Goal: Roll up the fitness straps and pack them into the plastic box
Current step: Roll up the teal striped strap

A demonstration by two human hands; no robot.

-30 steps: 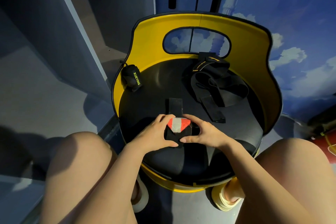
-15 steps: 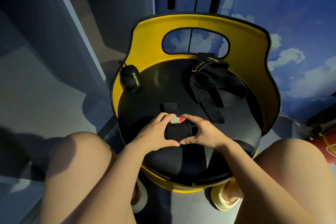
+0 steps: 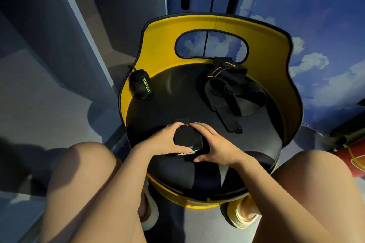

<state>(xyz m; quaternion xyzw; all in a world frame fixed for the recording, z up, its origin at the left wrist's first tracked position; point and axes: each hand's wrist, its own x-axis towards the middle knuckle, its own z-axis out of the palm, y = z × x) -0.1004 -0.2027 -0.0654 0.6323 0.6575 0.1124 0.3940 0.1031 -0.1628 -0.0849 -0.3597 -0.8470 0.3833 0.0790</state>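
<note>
Both hands curl round 1 black strap roll (image 3: 187,137): left hand (image 3: 162,140) on its left side, right hand (image 3: 215,144) on its right. It sits near the front of a black seat (image 3: 177,104) with a yellow backrest (image 3: 158,45). Behind lie a rolled strap (image 3: 140,84) lettered XUEYING and a loose strap (image 3: 235,92). A cloud-painted wall (image 3: 325,25) stands beyond.

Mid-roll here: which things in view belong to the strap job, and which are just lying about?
Job:
- half-rolled strap, gripped by left hand and right hand
- rolled XUEYING strap at the seat's left edge
- loose black straps, not yet rolled

Lying about:
- yellow chair serving as work surface
- red object at right

No plastic box in view.
</note>
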